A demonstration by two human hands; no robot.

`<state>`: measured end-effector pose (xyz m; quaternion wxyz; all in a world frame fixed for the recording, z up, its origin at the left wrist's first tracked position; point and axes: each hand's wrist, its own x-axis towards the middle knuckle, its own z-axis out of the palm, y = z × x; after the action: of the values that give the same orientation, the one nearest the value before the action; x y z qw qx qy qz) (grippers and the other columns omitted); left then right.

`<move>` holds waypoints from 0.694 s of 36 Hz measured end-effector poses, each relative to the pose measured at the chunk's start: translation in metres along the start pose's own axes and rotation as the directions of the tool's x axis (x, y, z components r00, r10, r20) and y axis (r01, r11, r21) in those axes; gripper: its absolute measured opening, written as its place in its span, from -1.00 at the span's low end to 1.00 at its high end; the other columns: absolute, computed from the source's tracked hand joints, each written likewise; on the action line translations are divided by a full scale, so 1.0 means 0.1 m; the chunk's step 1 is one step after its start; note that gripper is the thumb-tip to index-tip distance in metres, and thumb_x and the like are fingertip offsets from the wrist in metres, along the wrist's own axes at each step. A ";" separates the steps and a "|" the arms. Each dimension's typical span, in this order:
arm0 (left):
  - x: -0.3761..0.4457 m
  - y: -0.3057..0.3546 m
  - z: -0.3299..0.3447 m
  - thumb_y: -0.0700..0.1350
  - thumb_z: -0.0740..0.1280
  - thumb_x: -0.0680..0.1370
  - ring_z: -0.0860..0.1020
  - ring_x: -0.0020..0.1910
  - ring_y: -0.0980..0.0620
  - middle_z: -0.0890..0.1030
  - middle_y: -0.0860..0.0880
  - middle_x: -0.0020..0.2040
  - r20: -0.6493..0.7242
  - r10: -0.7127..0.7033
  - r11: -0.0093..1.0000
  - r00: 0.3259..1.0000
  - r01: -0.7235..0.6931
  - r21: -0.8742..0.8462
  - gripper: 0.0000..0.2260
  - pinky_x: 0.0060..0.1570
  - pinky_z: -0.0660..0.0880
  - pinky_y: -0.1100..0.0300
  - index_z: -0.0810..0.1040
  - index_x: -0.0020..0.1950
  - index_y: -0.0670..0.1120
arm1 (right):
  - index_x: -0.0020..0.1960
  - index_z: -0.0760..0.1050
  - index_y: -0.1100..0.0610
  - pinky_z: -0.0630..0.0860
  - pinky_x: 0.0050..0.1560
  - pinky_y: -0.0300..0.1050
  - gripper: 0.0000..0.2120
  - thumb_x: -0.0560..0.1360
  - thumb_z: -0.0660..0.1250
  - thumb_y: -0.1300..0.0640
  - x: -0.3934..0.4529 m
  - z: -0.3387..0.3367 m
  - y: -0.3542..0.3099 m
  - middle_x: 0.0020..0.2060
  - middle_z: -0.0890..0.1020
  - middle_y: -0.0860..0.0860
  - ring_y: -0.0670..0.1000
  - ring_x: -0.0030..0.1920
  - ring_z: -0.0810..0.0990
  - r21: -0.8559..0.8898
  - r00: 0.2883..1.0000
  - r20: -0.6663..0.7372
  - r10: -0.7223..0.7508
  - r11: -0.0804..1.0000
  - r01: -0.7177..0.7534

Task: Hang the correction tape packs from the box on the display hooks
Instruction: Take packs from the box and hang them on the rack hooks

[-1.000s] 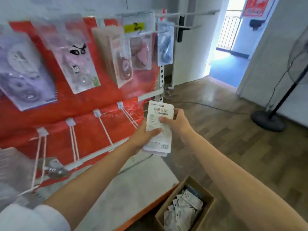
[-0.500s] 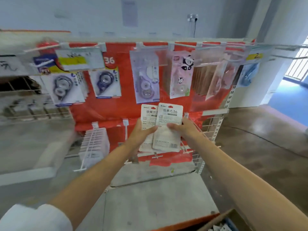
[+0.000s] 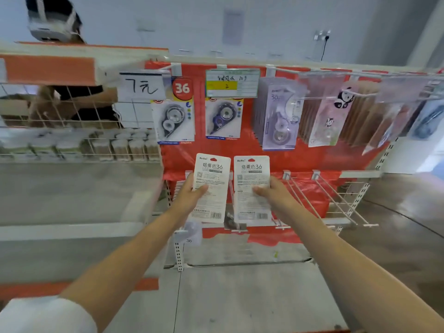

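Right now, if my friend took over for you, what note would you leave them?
Left hand grips one correction tape pack; right hand grips a second pack. Both are held upright, backs toward us, before the lower hooks, which look bare on the right. Upper hooks already carry packs. Neither held pack is hung yet. The box is out of view.

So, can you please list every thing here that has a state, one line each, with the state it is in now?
Left hand: holds the left pack, thumb on its face.
Right hand: holds the right pack, thumb on its face.
Left pack: upright, back side showing, not yet hung.
Right pack: upright, back side showing, not yet hung.
Lower hooks at right: bare.
Upper hooks: loaded with hanging packs.
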<state>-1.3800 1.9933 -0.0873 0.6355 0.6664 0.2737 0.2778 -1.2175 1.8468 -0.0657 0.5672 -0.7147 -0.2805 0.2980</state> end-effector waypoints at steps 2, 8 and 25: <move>-0.01 -0.01 -0.03 -0.20 0.23 0.62 0.59 0.14 -0.04 0.61 0.02 0.18 -0.010 0.000 1.000 1.000 0.000 0.003 -0.74 0.17 0.52 -0.10 0.39 0.29 0.02 | 0.23 0.47 0.20 0.53 0.19 0.15 -0.73 0.54 0.26 0.35 -0.03 0.05 -0.01 0.14 0.63 0.12 0.13 0.11 0.62 0.004 1.000 0.030 -0.004 1.000 0.004; -0.06 -0.03 -0.09 -0.17 0.22 0.63 0.58 0.16 -0.02 0.59 0.00 0.22 -0.053 0.016 1.000 0.998 -0.017 -0.004 -0.68 0.15 0.53 -0.06 0.36 0.39 -0.05 | 0.23 0.43 0.18 0.51 0.21 0.17 -0.74 0.56 0.24 0.35 -0.03 0.09 -0.10 0.14 0.61 0.09 0.12 0.14 0.60 -0.002 0.999 0.051 0.010 1.000 -0.010; -0.09 0.05 -0.19 -0.22 0.25 0.61 0.56 0.06 -0.01 0.57 0.00 0.12 -0.140 -0.006 0.996 0.990 0.018 0.087 -0.79 -0.05 0.53 0.14 0.40 0.24 -0.12 | 0.14 0.53 0.14 0.53 0.18 0.15 -0.80 0.54 0.30 0.30 -0.08 0.31 -0.15 0.10 0.66 0.08 0.13 0.10 0.64 0.162 0.994 0.094 -0.047 0.986 0.032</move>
<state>-1.4000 2.0000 -0.0814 0.5863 0.6710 0.3337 0.3077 -1.2466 1.8638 -0.0555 0.6142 -0.6458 -0.2971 0.3426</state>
